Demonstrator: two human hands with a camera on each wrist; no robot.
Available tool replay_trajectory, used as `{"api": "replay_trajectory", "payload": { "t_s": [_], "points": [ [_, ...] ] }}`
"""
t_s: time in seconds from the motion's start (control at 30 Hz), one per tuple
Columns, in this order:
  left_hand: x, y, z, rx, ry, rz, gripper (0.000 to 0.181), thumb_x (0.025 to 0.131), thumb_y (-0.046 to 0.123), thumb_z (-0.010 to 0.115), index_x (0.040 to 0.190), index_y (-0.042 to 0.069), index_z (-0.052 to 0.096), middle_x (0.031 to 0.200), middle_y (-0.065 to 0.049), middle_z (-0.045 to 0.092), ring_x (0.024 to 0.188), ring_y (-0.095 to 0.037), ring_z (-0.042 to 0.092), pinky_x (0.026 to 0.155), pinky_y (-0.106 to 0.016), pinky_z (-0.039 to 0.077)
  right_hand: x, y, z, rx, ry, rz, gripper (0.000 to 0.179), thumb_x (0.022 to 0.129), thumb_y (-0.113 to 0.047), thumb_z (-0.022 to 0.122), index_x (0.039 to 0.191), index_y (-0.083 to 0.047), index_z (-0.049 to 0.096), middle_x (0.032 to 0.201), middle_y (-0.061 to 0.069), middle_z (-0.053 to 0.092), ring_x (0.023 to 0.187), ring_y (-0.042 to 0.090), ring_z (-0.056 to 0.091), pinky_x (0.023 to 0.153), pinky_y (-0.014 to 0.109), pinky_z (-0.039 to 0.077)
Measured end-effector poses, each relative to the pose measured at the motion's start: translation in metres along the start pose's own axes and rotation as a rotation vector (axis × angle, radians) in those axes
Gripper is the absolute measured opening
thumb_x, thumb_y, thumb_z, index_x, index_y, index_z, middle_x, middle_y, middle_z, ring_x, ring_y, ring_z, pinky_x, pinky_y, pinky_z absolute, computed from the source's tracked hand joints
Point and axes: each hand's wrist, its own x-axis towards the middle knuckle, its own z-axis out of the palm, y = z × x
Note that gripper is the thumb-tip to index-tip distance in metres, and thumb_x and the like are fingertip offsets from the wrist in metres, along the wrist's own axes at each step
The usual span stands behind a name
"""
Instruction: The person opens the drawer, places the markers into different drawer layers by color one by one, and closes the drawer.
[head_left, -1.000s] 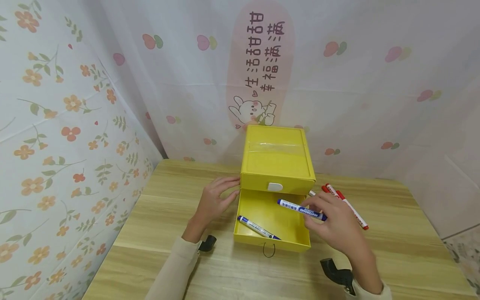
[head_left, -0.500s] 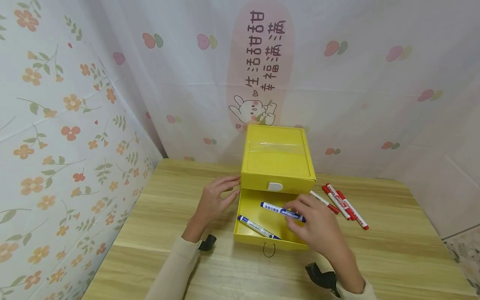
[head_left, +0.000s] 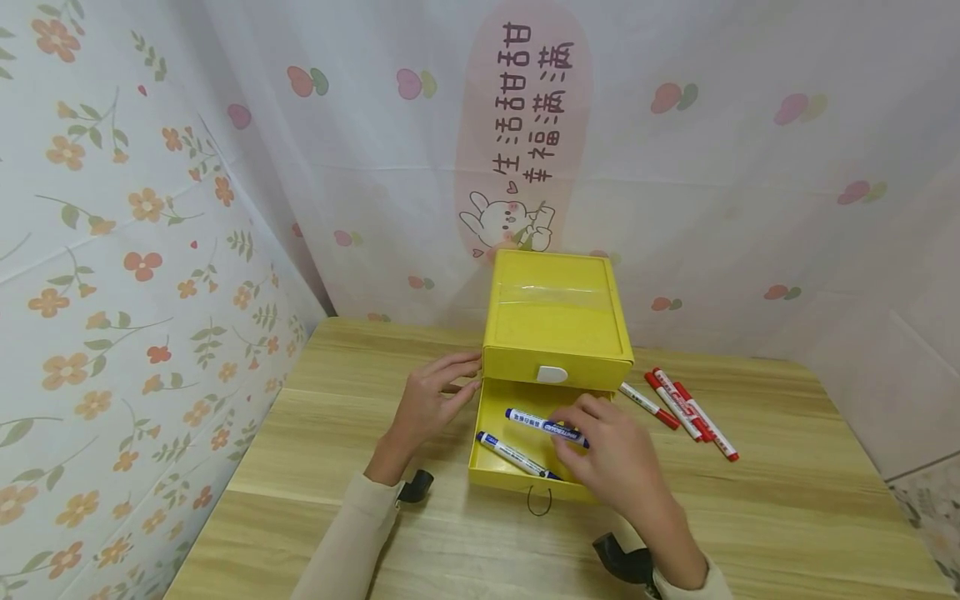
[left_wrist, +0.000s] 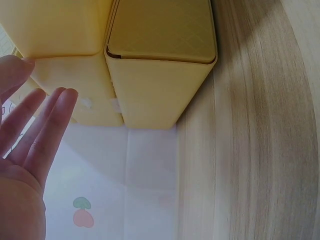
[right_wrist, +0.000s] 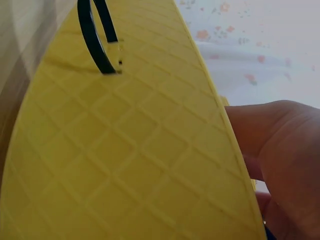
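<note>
A blue-and-white whiteboard marker [head_left: 529, 419] is pinched in my right hand [head_left: 618, 457], slanting over the pulled-out lower drawer [head_left: 498, 478] of a yellow drawer box [head_left: 555, 312]. Inside that drawer lies a second blue-and-white marker [head_left: 513, 453], close to its front wall. My left hand [head_left: 431, 402] has its fingers extended along the box's left side, fingertips right at the wall; the left wrist view shows these straight fingers [left_wrist: 57, 120] beside the yellow wall. In the right wrist view the drawer's patterned front [right_wrist: 135, 130] hides most of the right fingers and nearly all of the held marker.
Several red-and-white markers [head_left: 678, 406] lie on the wooden table [head_left: 787, 475] to the right of the box. A dark loop pull [head_left: 539, 502] hangs from the drawer front. The upper drawer is closed and has a white tab [head_left: 552, 374]. A printed curtain [head_left: 720, 208] stands behind.
My right hand has moved left with the marker, from the drawer's right edge to over its middle. The left hand and the box have stayed put.
</note>
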Motion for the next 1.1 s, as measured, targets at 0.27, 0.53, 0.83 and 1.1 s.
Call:
{"api": "replay_trajectory", "payload": {
  "t_s": [0.27, 0.53, 0.83, 1.1],
  "points": [
    [0.000, 0.000, 0.000, -0.001, 0.008, 0.013, 0.026, 0.090, -0.012, 0.085, 0.115, -0.007, 0.081, 0.129, -0.021, 0.076, 0.103, -0.037, 0.080, 0.068, -0.020, 0.064, 0.002, -0.009, 0.005, -0.022, -0.054, 0.037, 0.020, 0.084, -0.016, 0.096, 0.099, -0.016, 0.083, 0.090, -0.006, 0.067, 0.074, 0.010, 0.050, 0.057, 0.025, 0.043],
    [-0.001, 0.000, 0.001, 0.005, 0.006, 0.005, 0.025, 0.090, -0.010, 0.086, 0.115, -0.007, 0.081, 0.128, -0.021, 0.076, 0.103, -0.036, 0.080, 0.068, -0.020, 0.063, 0.012, -0.016, 0.005, -0.085, -0.132, 0.023, 0.018, 0.086, -0.018, 0.095, 0.099, -0.015, 0.083, 0.091, -0.004, 0.067, 0.079, 0.014, 0.057, 0.059, 0.029, 0.049],
    [-0.001, 0.000, 0.000, 0.008, 0.002, 0.003, 0.024, 0.091, -0.009, 0.085, 0.115, -0.007, 0.081, 0.129, -0.020, 0.076, 0.104, -0.035, 0.080, 0.068, -0.020, 0.063, 0.021, -0.019, 0.012, -0.084, -0.199, 0.029, 0.016, 0.085, -0.017, 0.093, 0.097, -0.013, 0.084, 0.092, -0.002, 0.072, 0.082, 0.019, 0.067, 0.064, 0.037, 0.057],
    [-0.001, 0.000, 0.000, 0.022, 0.009, 0.008, 0.024, 0.091, -0.009, 0.085, 0.115, -0.006, 0.082, 0.129, -0.019, 0.077, 0.102, -0.035, 0.080, 0.067, -0.020, 0.063, 0.025, -0.019, 0.016, -0.025, -0.248, 0.057, 0.013, 0.086, -0.016, 0.093, 0.095, -0.013, 0.084, 0.089, -0.004, 0.072, 0.075, 0.014, 0.065, 0.061, 0.034, 0.056]
  ]
}}
